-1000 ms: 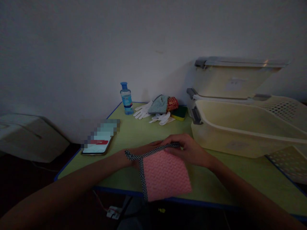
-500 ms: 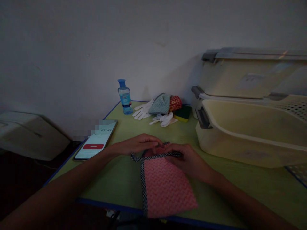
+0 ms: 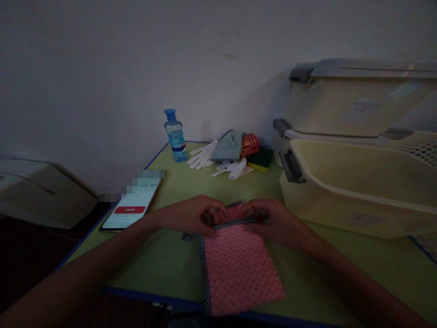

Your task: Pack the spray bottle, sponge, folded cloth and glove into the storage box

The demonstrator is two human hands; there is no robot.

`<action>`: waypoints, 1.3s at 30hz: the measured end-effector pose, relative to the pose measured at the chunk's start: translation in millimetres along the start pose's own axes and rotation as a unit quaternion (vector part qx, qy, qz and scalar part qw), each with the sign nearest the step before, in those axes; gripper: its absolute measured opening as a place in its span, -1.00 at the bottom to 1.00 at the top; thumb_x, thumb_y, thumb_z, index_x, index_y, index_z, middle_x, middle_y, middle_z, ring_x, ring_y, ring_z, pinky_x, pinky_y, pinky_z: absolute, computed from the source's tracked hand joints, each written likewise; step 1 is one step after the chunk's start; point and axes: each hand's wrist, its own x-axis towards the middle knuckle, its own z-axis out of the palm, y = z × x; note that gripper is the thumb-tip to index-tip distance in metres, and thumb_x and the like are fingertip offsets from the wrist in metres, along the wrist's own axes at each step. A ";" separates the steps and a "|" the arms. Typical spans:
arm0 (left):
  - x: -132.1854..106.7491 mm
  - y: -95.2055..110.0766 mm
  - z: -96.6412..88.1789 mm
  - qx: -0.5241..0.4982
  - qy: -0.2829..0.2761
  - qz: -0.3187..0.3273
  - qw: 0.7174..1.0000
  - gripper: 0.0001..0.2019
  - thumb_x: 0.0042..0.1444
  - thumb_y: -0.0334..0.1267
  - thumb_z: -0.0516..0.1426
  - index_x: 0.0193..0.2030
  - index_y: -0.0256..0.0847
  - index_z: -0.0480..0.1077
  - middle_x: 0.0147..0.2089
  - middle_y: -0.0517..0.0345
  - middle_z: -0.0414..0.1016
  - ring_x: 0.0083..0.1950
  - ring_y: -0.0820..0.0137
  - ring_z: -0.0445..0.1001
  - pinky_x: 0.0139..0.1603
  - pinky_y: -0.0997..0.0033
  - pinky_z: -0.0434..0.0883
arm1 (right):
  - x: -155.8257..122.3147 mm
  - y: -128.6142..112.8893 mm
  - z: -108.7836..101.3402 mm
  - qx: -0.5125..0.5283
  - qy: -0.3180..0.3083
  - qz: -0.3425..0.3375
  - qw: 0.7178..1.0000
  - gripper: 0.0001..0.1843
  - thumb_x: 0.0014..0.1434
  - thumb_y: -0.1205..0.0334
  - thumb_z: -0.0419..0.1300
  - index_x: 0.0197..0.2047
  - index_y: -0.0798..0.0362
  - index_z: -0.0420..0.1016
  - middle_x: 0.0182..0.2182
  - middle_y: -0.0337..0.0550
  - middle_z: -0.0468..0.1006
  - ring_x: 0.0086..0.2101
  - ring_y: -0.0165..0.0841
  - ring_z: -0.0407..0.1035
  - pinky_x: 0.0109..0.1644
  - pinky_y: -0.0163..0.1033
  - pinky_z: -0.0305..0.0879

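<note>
A pink textured cloth (image 3: 241, 269) with black-and-white checked edging lies on the green table, its near edge reaching the table's front. Part of it is folded over at the far end. My left hand (image 3: 196, 215) pinches the checked edge at the upper left, its fingers curled. Opposite it, my right hand (image 3: 271, 221) grips the same edge at the upper right, thumb toward me and fingers behind the cloth. A short end of the trim sticks out below my left wrist.
A phone (image 3: 134, 202) lies at left. Toward the wall stand a blue bottle (image 3: 176, 141), white gloves (image 3: 203, 155), a grey-blue cloth (image 3: 228, 146), a red patterned item (image 3: 250, 145) and a green-yellow sponge (image 3: 261, 159). Cream plastic baskets (image 3: 327, 209) are stacked at right.
My left hand has come down and toward me, from above the fold onto the checked edge, fingers now curled. My right hand stays at the edge. The cloth lies slightly straighter.
</note>
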 end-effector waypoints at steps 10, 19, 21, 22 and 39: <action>2.4 -2.0 1.2 -0.017 -0.018 0.035 0.999 -0.82 0.00 -0.33 0.16 -0.22 -0.29 0.47 -0.41 0.19 0.47 -0.50 0.60 0.28 -0.53 0.63 0.18 | 2.2 5.6 -7.0 0.065 0.015 0.051 0.996 -0.85 -0.14 0.19 0.28 -0.48 0.11 0.49 -0.57 -0.27 0.50 -0.56 -0.50 0.31 -0.51 -0.40 0.22; 0.9 0.2 0.6 0.012 -0.025 0.012 1.000 -0.77 0.05 -0.26 0.12 -0.18 -0.28 0.49 -0.48 0.24 0.41 -0.55 0.61 0.19 -0.58 0.62 0.10 | 2.4 3.1 -7.9 0.040 0.017 0.035 0.998 -0.91 -0.09 0.26 0.21 -0.54 0.10 0.47 -0.63 -0.31 0.43 -0.60 -0.52 0.25 -0.56 -0.41 0.13; 0.7 -0.4 0.5 0.022 -0.024 0.012 0.999 -0.76 0.07 -0.22 0.11 -0.18 -0.28 0.48 -0.49 0.24 0.40 -0.55 0.61 0.18 -0.58 0.61 0.10 | 2.7 3.1 -8.1 0.041 0.011 0.031 0.999 -0.91 -0.08 0.27 0.20 -0.53 0.11 0.47 -0.63 -0.31 0.44 -0.59 -0.52 0.25 -0.55 -0.41 0.13; 0.8 -1.0 0.5 0.026 -0.022 0.012 0.999 -0.75 0.08 -0.20 0.11 -0.19 -0.29 0.48 -0.48 0.23 0.40 -0.55 0.61 0.18 -0.57 0.61 0.10 | 2.8 2.9 -8.3 0.039 0.008 0.026 0.999 -0.91 -0.07 0.27 0.19 -0.52 0.11 0.48 -0.62 -0.31 0.45 -0.59 -0.52 0.26 -0.54 -0.41 0.13; 2.1 -4.0 -0.9 0.075 0.035 0.009 0.996 -0.82 0.05 -0.21 0.06 -0.37 -0.30 0.39 -0.51 0.28 0.28 -0.52 0.58 0.16 -0.54 0.59 0.08 | 6.1 8.2 -6.3 -0.142 0.053 -0.045 0.987 -0.80 0.07 0.35 0.09 -0.27 0.09 0.52 -0.43 -0.20 0.56 -0.45 -0.43 0.39 -0.40 -0.36 0.24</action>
